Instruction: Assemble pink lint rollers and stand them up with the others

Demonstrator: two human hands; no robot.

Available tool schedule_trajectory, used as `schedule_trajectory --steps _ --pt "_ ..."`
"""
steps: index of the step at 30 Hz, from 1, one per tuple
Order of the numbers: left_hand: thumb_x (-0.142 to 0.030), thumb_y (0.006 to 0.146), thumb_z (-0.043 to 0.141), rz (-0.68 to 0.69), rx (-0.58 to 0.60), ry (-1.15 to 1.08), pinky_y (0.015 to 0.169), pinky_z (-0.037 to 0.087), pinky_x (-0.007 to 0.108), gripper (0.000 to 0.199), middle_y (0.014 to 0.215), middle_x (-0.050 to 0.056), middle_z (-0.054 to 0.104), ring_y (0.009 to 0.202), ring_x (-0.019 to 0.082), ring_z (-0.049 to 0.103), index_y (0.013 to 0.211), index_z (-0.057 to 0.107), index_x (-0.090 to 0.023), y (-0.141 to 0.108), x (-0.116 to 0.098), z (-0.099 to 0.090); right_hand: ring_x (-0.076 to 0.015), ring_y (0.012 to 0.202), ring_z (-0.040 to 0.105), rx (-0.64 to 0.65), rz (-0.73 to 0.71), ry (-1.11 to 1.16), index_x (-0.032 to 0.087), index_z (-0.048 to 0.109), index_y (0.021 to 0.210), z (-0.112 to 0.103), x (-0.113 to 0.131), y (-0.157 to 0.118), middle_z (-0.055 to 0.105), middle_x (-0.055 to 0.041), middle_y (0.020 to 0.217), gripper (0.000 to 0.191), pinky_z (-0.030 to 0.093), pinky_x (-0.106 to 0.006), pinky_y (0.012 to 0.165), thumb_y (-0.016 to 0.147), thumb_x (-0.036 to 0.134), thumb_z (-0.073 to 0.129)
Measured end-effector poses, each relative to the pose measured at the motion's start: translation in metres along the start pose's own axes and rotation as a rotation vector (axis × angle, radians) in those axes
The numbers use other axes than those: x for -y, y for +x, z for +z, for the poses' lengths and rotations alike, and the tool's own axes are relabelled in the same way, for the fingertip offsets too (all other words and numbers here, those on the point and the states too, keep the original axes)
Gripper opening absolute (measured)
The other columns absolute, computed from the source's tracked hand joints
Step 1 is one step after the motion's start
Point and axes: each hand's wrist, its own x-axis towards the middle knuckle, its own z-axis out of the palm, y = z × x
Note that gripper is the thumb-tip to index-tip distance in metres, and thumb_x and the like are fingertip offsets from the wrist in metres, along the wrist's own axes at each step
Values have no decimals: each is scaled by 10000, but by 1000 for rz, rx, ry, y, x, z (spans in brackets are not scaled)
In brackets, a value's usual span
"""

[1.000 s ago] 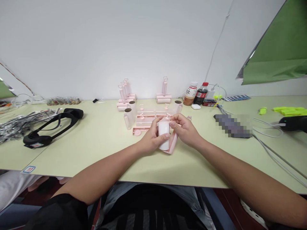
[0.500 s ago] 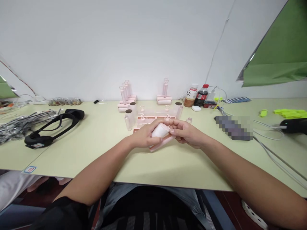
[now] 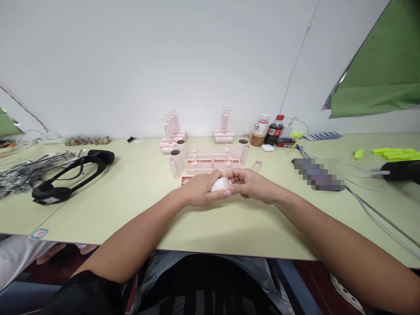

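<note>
My left hand point(image 3: 201, 189) is wrapped round a white lint roller point(image 3: 219, 185), its thumb lying along the near side. At the roller's right end, the fingertips of my right hand point(image 3: 246, 183) pinch the rim. The roller's underside is hidden by my hands. Just beyond are pink open lint roller cases point(image 3: 199, 164) with heart-topped handle parts in them. A white paper roll point(image 3: 176, 164) with a brown core stands upright to the left, a second roll point(image 3: 243, 151) to the right. A small clear pink handle point(image 3: 257, 166) is near my right hand.
Pink lint rollers point(image 3: 172, 139) with upright handles line the wall. A milk-tea-coloured bottle point(image 3: 260, 131) and a cola bottle point(image 3: 274, 130) stand behind on the right. Black headgear point(image 3: 75, 177) lies left; cables point(image 3: 367, 205) and a pixelated dark object point(image 3: 318, 175) lie right.
The lint roller has turned in my hands and its end is now more covered. My left thumb has moved right along it. The pink case edge below it no longer shows.
</note>
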Motion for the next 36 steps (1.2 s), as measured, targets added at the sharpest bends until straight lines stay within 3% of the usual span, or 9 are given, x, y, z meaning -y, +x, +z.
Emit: schedule_trajectory --steps 5,13,19,26,30,36 --pt "-566 772 644 -33 47 6 524 295 254 357 721 33 651 593 203 554 871 622 -224 -1 -4 1 -68 553 357 57 -37 29 225 492 966 0 -1 -2 473 63 723 444 223 -183 424 717 447 783" --pt "-573 748 662 -18 21 1 508 305 255 368 678 26 636 578 197 554 807 616 -213 0 -9 -2 -52 496 300 1 -65 84 240 418 930 4 -1 -2 473 83 700 513 192 -182 417 674 458 806" --pt "-579 799 607 65 18 92 499 317 265 362 672 26 648 555 193 569 805 606 -217 0 -9 -3 -59 516 340 -30 -112 53 228 406 834 9 8 -5 472 70 683 500 225 -188 445 664 469 810" --pt "-587 817 578 27 65 120 492 298 260 363 709 29 659 573 196 568 825 598 -225 -1 -10 -5 -84 576 402 -50 -173 28 232 389 845 11 5 -5 478 59 708 478 287 -208 507 710 476 776" --pt "-599 794 602 40 86 133 490 290 261 375 716 26 664 559 191 569 827 604 -225 1 -5 -3 -96 629 432 10 -193 -29 232 402 901 7 -3 -3 484 47 764 424 325 -224 560 768 459 734" --pt "-687 824 481 -46 105 275 536 298 271 484 728 37 644 625 217 576 839 559 -209 5 0 1 -126 748 494 -3 -225 -77 234 432 982 0 -12 3 514 18 843 363 401 -264 676 821 430 691"
